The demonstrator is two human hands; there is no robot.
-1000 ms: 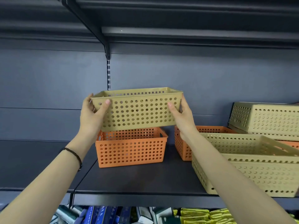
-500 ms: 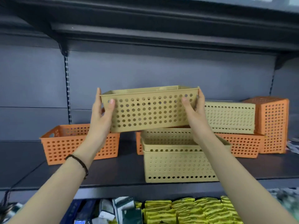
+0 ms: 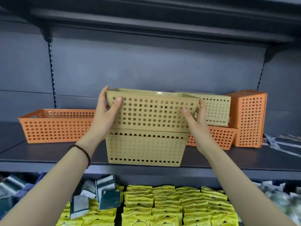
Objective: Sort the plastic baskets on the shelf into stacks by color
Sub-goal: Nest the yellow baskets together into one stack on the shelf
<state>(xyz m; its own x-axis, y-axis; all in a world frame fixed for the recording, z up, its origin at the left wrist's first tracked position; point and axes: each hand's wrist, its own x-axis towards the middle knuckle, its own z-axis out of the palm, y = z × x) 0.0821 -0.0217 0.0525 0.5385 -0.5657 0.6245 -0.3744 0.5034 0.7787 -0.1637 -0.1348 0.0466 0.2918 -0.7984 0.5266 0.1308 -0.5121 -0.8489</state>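
I hold a tan perforated basket (image 3: 151,111) by its two short ends, my left hand (image 3: 105,113) on the left end and my right hand (image 3: 195,118) on the right. Its bottom sits in the mouth of a second tan basket (image 3: 145,149) that stands at the shelf's front edge. A long orange basket (image 3: 55,126) rests on the shelf to the left. Behind my right hand, a third tan basket (image 3: 216,110) lies on an orange basket (image 3: 223,137). Another orange basket (image 3: 249,118) stands on end at the right.
The dark shelf (image 3: 48,154) has an upper shelf (image 3: 146,18) overhead and a slotted upright (image 3: 52,75) at the back left. Yellow packets (image 3: 171,204) and dark boxes (image 3: 105,193) fill the level below. Some packets (image 3: 276,141) lie at the shelf's far right.
The held tan basket has moved right and down, from above the left orange basket to the mouth of the tan basket at the shelf front. My view has swung right with it.
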